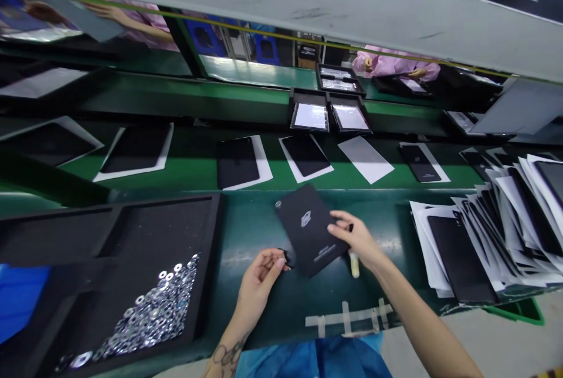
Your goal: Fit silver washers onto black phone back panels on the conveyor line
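My right hand [358,240] grips the right edge of a black tablet back cover [303,222], thumb and finger pinching it. The cover is tilted above the green bench and shows a pale logo, small print and a round hole at its upper left corner. Beneath the right hand a small pale yellow stick [354,265] shows; I cannot tell whether the hand holds it. My left hand [261,278] is closed in a pinch just left of the cover. At its fingertips is a small dark thing, too small to name.
A black tray [211,231] at the left holds a heap of shiny metal rings [153,307]. Black covers and white sheets [448,255] are stacked at the right. More covers lie on the green belt [193,161]. Across it, a person in pink sleeves [396,64] works.
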The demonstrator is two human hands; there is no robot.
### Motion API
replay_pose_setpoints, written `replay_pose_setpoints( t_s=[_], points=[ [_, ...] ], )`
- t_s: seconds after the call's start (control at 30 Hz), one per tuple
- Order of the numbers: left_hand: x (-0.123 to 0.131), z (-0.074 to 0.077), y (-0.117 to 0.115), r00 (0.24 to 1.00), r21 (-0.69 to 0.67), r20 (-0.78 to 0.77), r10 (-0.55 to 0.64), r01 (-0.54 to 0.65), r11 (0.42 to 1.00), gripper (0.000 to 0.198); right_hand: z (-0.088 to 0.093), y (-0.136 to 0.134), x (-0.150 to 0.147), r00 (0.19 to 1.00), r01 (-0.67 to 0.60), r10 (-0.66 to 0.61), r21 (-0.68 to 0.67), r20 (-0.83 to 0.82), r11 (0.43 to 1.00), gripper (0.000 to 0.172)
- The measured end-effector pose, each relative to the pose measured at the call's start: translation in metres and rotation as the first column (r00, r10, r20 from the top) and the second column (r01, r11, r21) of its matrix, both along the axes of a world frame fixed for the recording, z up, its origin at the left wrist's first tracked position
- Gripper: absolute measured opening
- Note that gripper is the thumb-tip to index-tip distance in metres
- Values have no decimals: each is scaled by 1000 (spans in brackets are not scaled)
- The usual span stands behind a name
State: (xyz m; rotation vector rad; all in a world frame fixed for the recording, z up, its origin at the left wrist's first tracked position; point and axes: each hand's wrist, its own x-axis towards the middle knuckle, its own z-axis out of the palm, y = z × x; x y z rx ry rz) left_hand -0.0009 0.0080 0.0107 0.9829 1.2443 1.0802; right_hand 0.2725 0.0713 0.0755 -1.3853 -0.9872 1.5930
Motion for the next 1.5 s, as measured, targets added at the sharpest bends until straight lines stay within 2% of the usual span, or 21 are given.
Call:
replay_pose_setpoints(
  t_s=[0.07, 0.17, 0.23, 0.3, 0.33, 0.37, 0.43, 0.47, 0.5, 0.53, 0.6, 0.67, 0.77, 0.87, 1.0, 1.17, 1.37, 1.5],
  points=[
    [0, -3, -1, 1000, 16, -17, 12, -12, 1000, 44, 19, 19, 26, 990, 144, -144, 109, -4, 984, 76],
    [2, -7, -1, 1000, 41, -30, 5, -4, 999, 49, 54, 60, 78, 954, 287, -299, 273, 4, 918, 74],
    [5, -10, -1, 999, 65, -31, 10, -8, 998, 48, 71, 89, 115, 928, 328, -369, 353, 53, 876, 73],
    [7, -12, -1, 999, 101, -32, 27, -24, 995, 45, 75, 112, 149, 880, 322, -428, 402, 207, 857, 68],
    [8, -14, -1, 999, 120, -33, 36, -31, 992, 43, 72, 119, 162, 820, 298, -457, 425, 344, 855, 63],
    [9, -15, -2, 999, 140, -34, 40, -35, 990, 40, 66, 123, 173, 715, 258, -482, 450, 506, 855, 57],
    [10, -17, -4, 998, 176, -37, 44, -37, 984, 35, 49, 122, 181, 403, 129, -493, 486, 771, 864, 44],
    [11, -18, -5, 998, 190, -40, 39, -31, 981, 33, 38, 120, 178, 272, 47, -474, 481, 837, 876, 38],
    [11, -19, -6, 999, 199, -43, 31, -22, 980, 30, 28, 119, 171, 201, -39, -443, 459, 874, 888, 34],
    [12, -19, -6, 999, 207, -44, 21, -11, 978, 28, 19, 120, 160, 191, -124, -403, 430, 895, 895, 31],
    [13, -18, -6, 999, 214, -37, 3, 5, 977, 26, 5, 131, 129, 270, -275, -303, 375, 914, 885, 28],
    [14, -17, -4, 999, 214, -33, -17, 24, 977, 25, -3, 157, 92, 321, -365, -208, 323, 924, 873, 28],
    [15, -15, -2, 997, 211, -47, -57, 66, 975, 25, -9, 208, 46, 296, -375, -124, 234, 947, 897, 33],
    [17, -15, -2, 996, 225, -52, -68, 78, 971, 24, -14, 244, 23, 261, -325, -94, 179, 961, 929, 37],
    [20, -19, -4, 996, 234, -68, -58, 73, 969, 23, -23, 254, 15, 208, -303, -5, 69, 978, 950, 29],
    [19, -23, -3, 995, 238, -52, -83, 93, 967, 23, -25, 253, 17, 178, -317, 53, 6, 983, 948, 35],
    [17, -24, -2, 996, 240, -32, -83, 88, 967, 23, -29, 244, 15, 294, -365, 93, 21, 951, 931, 46],
    [17, -22, -1, 996, 237, -36, -80, 86, 968, 24, -25, 237, 18, 355, -322, -10, 132, 935, 937, 51]
  ],
)
